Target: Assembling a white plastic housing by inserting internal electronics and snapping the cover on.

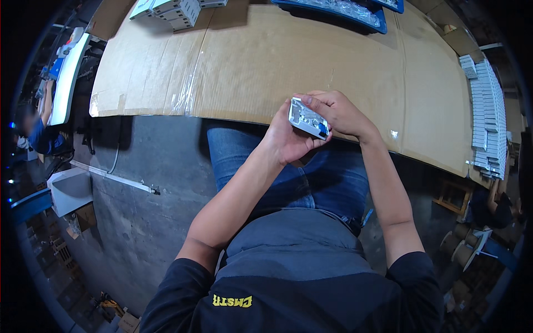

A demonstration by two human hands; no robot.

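Between my two hands is a small white box [308, 123] with a printed grey-and-blue face turned upward, held tilted over the table's near edge. My left hand [286, 139] cups it from below and along its left side, fingers closed round it. On its far right edge lies my right hand [337, 114], thumb and fingers bent against the box's top corner. Whether the box's flap is up or down is too small to tell.
Flattened cardboard [250, 72] covers the table. At the back stand a stack of white boxes [176, 12] and a blue tray [338, 14] of clear plastic-wrapped pieces. Long rows of white boxes [488, 119] line the right end. Other people work at far left and far right.
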